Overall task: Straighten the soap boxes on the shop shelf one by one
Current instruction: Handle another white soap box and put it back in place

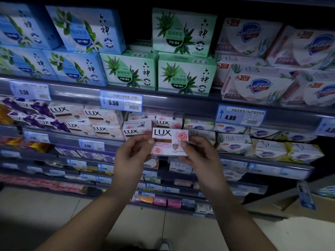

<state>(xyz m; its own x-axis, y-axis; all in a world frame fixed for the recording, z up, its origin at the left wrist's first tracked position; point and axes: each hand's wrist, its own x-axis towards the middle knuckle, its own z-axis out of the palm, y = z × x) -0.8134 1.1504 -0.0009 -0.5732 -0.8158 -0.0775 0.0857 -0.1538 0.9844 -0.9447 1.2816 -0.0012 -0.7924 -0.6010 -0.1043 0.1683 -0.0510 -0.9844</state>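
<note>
A pink LUX soap box (pixel 170 140) with a rose print is held upright in front of the second shelf. My left hand (pixel 132 156) grips its left edge with thumb on the front. My right hand (pixel 199 156) grips its right edge the same way. Just behind the box, more pink LUX boxes (pixel 137 128) stand stacked on the shelf, some turned at odd angles.
White LUX boxes (pixel 101 122) and purple ones (pixel 30 113) fill the shelf to the left. Safeguard boxes (pixel 253 142) sit to the right, several askew. Green (pixel 184 73) and blue boxes (pixel 76 66) stand on the upper shelf above a price rail (pixel 121 102). A cardboard carton (pixel 308 205) stands at the lower right.
</note>
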